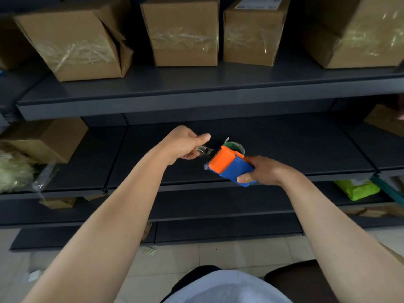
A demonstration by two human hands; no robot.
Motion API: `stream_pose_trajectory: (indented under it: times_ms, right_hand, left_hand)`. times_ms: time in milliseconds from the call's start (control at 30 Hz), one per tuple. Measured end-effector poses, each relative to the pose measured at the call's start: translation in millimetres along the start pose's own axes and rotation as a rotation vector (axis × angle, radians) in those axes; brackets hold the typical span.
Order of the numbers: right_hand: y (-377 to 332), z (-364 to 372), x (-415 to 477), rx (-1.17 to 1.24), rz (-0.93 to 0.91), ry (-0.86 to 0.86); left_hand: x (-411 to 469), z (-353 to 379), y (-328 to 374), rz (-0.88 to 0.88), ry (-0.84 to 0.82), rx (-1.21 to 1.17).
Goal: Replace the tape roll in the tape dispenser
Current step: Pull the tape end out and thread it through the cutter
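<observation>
My right hand grips the blue body of an orange-and-blue tape dispenser held in the air in front of the middle shelf. A clear tape roll with a green core sits in the dispenser's far end, partly hidden by the orange cover. My left hand is just left of the dispenser, fingers pinched on the crumpled free end of the clear tape, which stretches from the dispenser's front to my fingers.
Dark metal shelves stand in front of me. Several taped cardboard boxes sit on the upper shelf. A box and pale packing filler lie at the left. A green packet rests low right.
</observation>
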State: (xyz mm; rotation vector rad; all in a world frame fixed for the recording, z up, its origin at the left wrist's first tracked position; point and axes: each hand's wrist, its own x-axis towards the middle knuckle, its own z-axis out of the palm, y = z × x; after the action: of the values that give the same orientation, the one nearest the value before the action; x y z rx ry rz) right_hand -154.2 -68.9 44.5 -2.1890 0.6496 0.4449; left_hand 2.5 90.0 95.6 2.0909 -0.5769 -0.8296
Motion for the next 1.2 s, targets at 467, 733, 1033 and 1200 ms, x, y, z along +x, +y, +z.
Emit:
stream_pose_trajectory:
  times_ms: [467,733,1033,1200]
  right_hand:
    - [-8,-9,2,-0.038,0.058,-0.053]
    - [-12,-5,7,-0.026,0.046,-0.028]
    - [-7,-5,0,0.02,0.017,-0.08]
    - [-6,-3,2,0.014,0.032,-0.079]
  left_hand:
    - [-11,14,-2,0.478,0.256,0.3]
    - [-5,13,-3,0.383,0.294,0.069]
    - [-10,11,4,0.513,0.24,0.13]
    - [-9,6,4,0.398,0.247,0.13]
